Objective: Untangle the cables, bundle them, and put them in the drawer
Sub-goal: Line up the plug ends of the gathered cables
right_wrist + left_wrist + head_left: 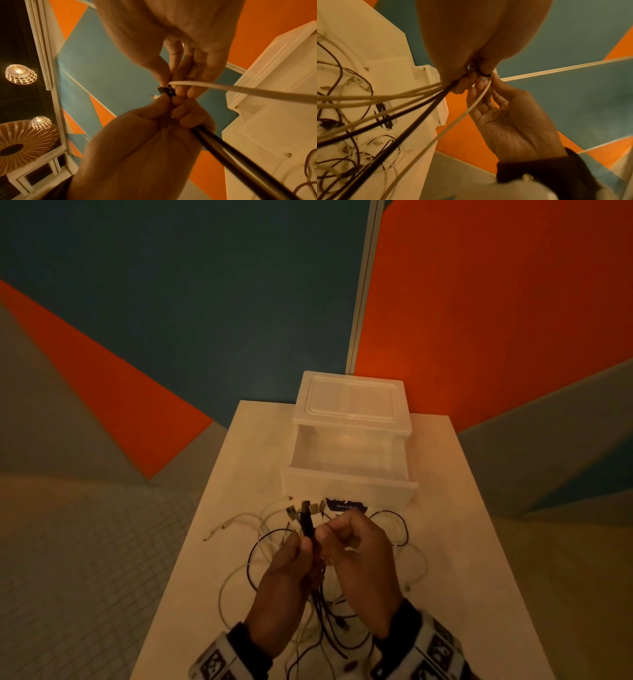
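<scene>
A tangle of black and white cables (255, 546) lies on the white table (462, 542). My left hand (303, 542) grips a bunch of them upright, with their plug ends (305, 510) sticking out above the fist. In the left wrist view several white and black cables (399, 102) fan down from that fist. My right hand (329, 530) pinches one white cable (240, 90) right beside the bunch, fingertips touching the left hand (145, 148). A black cable (240, 162) runs out of the left fist. The white plastic drawer (349, 486) stands pulled open behind the hands, nothing visible inside.
The drawer unit (349, 402) sits at the table's far edge against orange and teal walls. A dark label (344, 504) shows on the drawer front. Loose cable loops (400, 525) spread on both sides of my hands. Tiled floor (85, 559) lies left of the table.
</scene>
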Available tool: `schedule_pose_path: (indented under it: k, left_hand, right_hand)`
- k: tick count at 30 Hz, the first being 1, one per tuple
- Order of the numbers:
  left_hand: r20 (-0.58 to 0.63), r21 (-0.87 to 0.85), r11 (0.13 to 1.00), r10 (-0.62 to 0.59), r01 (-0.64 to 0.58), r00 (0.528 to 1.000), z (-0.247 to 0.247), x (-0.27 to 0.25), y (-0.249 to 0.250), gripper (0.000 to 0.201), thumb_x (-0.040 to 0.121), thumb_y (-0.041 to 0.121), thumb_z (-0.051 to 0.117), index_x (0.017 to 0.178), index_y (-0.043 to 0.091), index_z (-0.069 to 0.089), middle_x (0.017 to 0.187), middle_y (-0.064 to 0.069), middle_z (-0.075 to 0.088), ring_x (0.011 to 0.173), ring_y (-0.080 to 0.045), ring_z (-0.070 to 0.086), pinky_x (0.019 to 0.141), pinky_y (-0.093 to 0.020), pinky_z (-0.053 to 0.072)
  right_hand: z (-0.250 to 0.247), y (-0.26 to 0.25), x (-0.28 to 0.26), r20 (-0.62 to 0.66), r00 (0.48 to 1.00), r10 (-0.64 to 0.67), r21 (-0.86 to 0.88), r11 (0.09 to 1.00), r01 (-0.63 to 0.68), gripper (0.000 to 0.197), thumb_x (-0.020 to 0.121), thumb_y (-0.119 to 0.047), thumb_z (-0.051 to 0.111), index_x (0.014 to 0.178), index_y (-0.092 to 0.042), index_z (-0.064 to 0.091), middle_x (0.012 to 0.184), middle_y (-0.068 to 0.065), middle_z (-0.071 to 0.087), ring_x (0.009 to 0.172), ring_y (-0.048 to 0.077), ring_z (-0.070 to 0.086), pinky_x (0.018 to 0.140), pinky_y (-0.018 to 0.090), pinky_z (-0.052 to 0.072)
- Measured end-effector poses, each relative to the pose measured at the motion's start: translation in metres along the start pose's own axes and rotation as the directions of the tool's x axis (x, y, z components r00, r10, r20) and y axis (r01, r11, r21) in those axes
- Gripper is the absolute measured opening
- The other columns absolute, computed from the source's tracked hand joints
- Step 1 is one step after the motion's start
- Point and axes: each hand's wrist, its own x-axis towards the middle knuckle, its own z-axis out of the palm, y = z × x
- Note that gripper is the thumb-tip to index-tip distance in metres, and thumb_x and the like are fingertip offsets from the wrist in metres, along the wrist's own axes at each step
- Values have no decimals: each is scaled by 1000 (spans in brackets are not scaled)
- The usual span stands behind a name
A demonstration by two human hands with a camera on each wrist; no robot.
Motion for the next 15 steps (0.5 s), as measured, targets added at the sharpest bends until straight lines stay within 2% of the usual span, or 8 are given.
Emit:
schedule_pose_path:
  k: [2,4,6,8,10,11,13,15]
  left_hand:
    - [13,13,1000,13,-13,1000,1,-2,0,30,90,30,51,98,1,52,83,-8,53,71,-15,42,59,-26,36]
    - [50,28,999,34,-35,998,0,-3,0,27,90,28,48,93,3,55,73,3,61,65,-7,51,58,-22,41]
    - [97,66,995,64,-71,993,0,-5,0,25,89,28,45,90,7,57,66,8,61,60,-4,55,59,-21,44]
    - [110,89,992,74,-84,991,0,-5,-2,26,92,26,43,96,7,61,72,7,68,68,-6,64,66,-23,50]
    - [88,77,995,49,-56,995,0,-5,-3,26,97,20,41,102,7,63,84,-1,74,82,-13,70,69,-25,53]
    - [69,68,997,33,-38,997,-1,-5,-4,26,98,18,40,102,8,64,87,-4,74,83,-16,70,68,-26,53]
    - [-1,33,999,30,-30,1000,-2,-1,-4,23,96,18,44,97,9,65,85,-7,74,79,-20,70,65,-29,52]
    - [-64,-18,998,56,-57,996,-4,4,1,24,93,23,48,84,7,62,75,-11,66,72,-26,61,69,-38,47]
  right_hand:
    - [3,2,2,-33,999,31,15,999,-31,16,81,-39,67,78,-26,60,77,-1,69,74,14,69,71,44,58]
    - [6,5,4,-67,994,89,39,995,-87,29,73,-54,66,77,-28,55,81,0,65,75,20,69,69,47,59]
    - [7,6,4,-53,987,154,61,987,-150,36,72,-58,67,80,-26,51,88,1,62,75,24,69,65,48,60]
    - [8,6,4,-11,976,218,86,972,-217,40,76,-55,67,85,-20,49,94,5,61,77,26,69,61,47,60]
    - [8,5,2,47,958,283,116,951,-287,42,79,-53,66,88,-16,48,95,8,62,80,29,69,61,42,61]
    - [7,4,1,86,947,310,128,939,-319,44,80,-53,66,91,-14,47,92,8,63,79,29,68,59,38,61]
    - [5,5,-1,215,921,326,139,923,-359,50,81,-55,64,96,-10,46,82,5,63,66,25,64,53,31,52]
    - [-2,14,-3,350,895,275,145,928,-342,47,84,-54,61,96,-12,46,73,-1,59,59,18,55,50,27,43]
